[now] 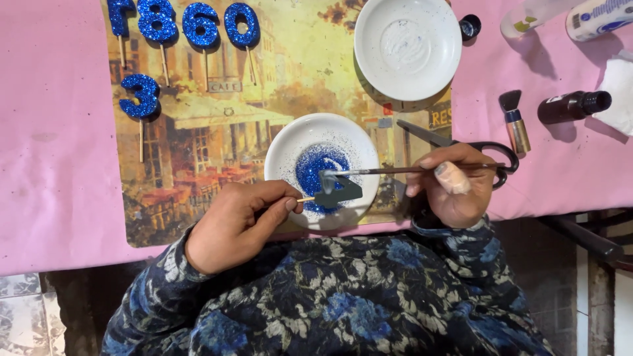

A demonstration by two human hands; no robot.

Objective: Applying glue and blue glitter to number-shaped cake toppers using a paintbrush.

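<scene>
Head view: left hand (234,224) pinches stick of dark cutout (337,192) over glitter plate (283,148). Right hand (455,184) pinches brush (395,171), bristles on cutout's top. Best to coat evenly, keep cutout over plate. Finished blue numbers (184,26) lie on mat (297,72).

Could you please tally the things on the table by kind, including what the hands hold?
Glittered blue shapes on sticks: 5
Dark unglittered shape on a stick, in the left hand: 1
White dishes: 2
Brushes: 2, one in the right hand, one lying
Scissors: 1
Dark bottle: 1
Small dark cap: 1
Picture mat: 1
Total: 14
</scene>
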